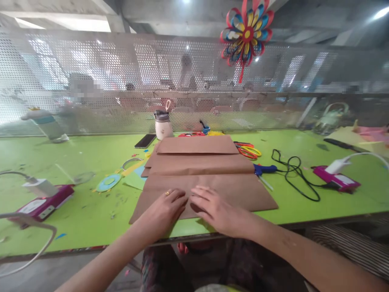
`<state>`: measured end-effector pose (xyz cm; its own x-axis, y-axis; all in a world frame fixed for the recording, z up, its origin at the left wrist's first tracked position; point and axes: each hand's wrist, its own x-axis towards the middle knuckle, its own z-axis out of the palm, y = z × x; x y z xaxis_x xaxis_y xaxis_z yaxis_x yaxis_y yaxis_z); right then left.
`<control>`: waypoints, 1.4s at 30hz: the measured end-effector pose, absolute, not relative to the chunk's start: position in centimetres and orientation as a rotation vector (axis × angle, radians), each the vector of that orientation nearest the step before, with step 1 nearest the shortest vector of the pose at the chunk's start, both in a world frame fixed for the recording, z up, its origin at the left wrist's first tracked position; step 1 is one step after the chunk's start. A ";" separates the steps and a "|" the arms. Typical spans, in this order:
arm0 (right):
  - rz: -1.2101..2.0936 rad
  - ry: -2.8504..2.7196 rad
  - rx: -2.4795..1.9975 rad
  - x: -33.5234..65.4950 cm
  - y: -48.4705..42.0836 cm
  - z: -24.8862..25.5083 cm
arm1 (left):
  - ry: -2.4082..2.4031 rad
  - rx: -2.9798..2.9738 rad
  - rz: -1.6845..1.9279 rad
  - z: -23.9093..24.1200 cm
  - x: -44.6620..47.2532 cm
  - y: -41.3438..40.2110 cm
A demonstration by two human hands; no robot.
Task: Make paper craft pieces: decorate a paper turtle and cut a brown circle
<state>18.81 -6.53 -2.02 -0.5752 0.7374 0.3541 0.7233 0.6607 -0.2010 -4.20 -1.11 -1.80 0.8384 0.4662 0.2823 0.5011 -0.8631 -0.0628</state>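
A large brown paper sheet (200, 170) lies folded in wide accordion pleats on the green table (91, 211). My left hand (165, 207) rests on the nearest pleat close to the table's front edge, fingers bent and pressing the paper, a ring on one finger. My right hand (217, 211) lies flat beside it, fingers stretched leftward over the same fold. The fingertips of both hands almost meet at the paper's middle.
A white bottle (163, 123) and a black phone (145, 140) stand behind the paper. Scissors (247, 150), a blue glue gun (266, 169) with a black cable (293, 174), paper rings (108, 182) and magenta boxes (45, 202) (336, 178) lie around. A paper flower (246, 34) hangs on the perforated screen.
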 end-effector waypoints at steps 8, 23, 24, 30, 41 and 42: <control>0.237 -2.502 -1.326 21.3 -6.5 -4.1 | -0.934 -2.910 -0.275 -3.7 -6.9 -0.8; 0.021 -1.832 -1.379 26.4 -7.0 -3.5 | -0.780 -2.641 -0.537 -5.3 -8.1 1.8; -0.016 -1.809 -1.425 27.9 -6.8 -3.2 | -0.755 -2.633 -0.562 -5.3 -8.1 2.2; -0.078 -1.828 -1.768 39.0 -5.0 -1.7 | -0.774 -2.646 -0.480 -6.0 -8.4 3.1; 0.162 -1.952 -2.159 44.5 6.4 1.9 | -1.008 -2.706 -0.618 -5.5 -7.1 1.1; 0.202 -1.967 -2.170 44.5 7.6 2.0 | -1.038 -2.727 -0.607 -4.7 -6.6 0.3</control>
